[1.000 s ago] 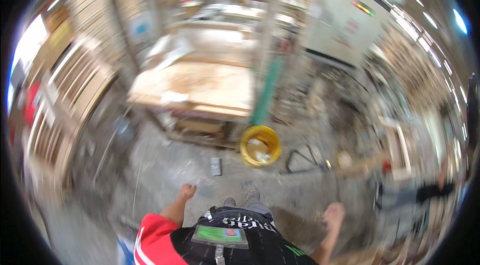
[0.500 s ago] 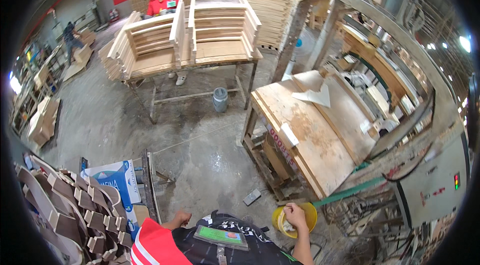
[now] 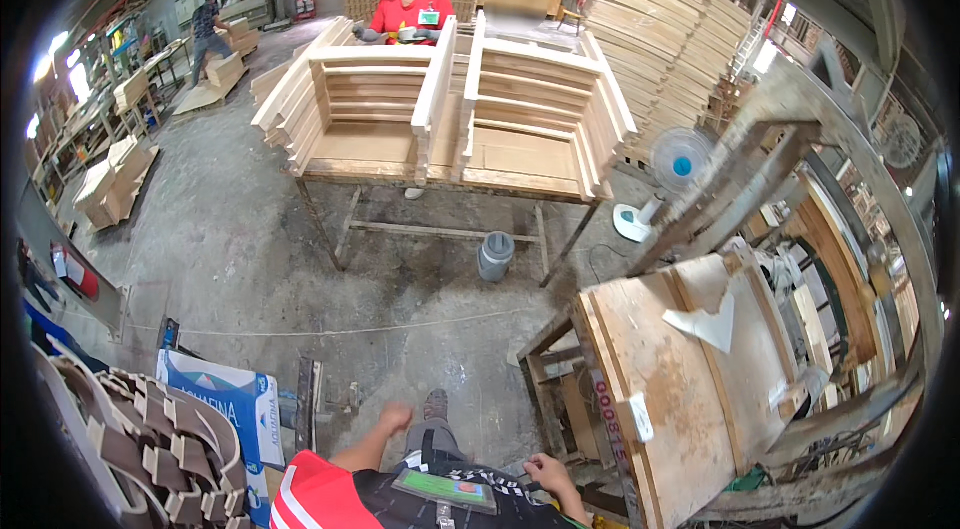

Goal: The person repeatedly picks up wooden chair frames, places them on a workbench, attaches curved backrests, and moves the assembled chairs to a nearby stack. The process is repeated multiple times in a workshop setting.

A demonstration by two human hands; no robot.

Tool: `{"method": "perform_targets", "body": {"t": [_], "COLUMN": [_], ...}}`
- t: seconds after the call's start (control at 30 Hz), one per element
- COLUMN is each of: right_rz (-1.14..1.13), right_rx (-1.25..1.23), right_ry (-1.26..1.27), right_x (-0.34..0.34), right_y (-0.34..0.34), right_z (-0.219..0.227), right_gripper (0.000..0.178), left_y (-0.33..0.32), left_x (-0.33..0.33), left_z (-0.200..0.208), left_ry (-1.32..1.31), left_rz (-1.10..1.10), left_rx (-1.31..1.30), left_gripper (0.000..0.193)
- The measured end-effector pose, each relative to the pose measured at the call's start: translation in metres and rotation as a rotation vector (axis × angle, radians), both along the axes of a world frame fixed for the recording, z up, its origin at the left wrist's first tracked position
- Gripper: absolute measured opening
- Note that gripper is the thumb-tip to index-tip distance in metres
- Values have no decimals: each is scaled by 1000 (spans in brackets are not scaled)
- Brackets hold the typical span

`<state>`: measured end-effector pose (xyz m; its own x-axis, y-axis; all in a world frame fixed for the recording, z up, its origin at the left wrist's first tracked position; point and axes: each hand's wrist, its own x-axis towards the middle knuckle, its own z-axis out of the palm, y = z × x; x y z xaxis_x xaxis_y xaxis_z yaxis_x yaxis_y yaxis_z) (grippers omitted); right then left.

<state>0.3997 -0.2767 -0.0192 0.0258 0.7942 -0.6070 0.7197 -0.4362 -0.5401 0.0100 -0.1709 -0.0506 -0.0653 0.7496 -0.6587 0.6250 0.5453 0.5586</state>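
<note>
One left hand [image 3: 396, 416], one right hand [image 3: 549, 472], both loosely curled, seemingly empty; one blue-and-white carton [image 3: 215, 391], one workbench [image 3: 690, 414]

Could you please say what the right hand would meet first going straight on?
From the right hand, the way looks free over the floor; farther on, perhaps the table, though depth is unclear.

Left hand [image 3: 396, 416], loosely curled, above the floor [image 3: 330, 369]. Right hand [image 3: 548, 472], half closed, near the bench [image 3: 650, 329]. Beyond: one table [image 3: 355, 172] bearing pale frames [image 3: 433, 94]; one grey bucket [image 3: 495, 259]; one fan [image 3: 683, 161]; one co-worker [image 3: 425, 4] in red, behind.
</note>
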Motion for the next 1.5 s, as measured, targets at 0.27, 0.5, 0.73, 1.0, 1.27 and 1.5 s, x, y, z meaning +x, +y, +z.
{"method": "perform_targets", "body": {"t": [0.27, 0.5, 0.73, 1.0, 1.27, 1.5], "right_rz": [232, 175, 18, -205, -47, -137], "right_rx": [170, 318, -90, -230, 218, 401], "right_ry": [107, 232, 520, 628, 832, 906], "right_x": [-97, -109, -109, -113, -217, -358], "right_y": [197, 314, 344, 417, 592, 658], "right_z": [27, 61, 28, 42, 162, 248], "right_gripper": [42, 35, 23, 29, 32, 50], "left_y": [293, 369, 402, 438, 493, 517], "left_x": [-192, -328, -355, -388, -435, -472], "left_z": [167, 293, 311, 324, 317, 327], "left_ry": [329, 791, 950, 994, 852, 543], "left_rz": [461, 700, 751, 689, 469, 357], "left_rx": [1101, 1188, 843, 613, 577, 649], "left_gripper": [28, 44, 57, 59, 53, 52]}}
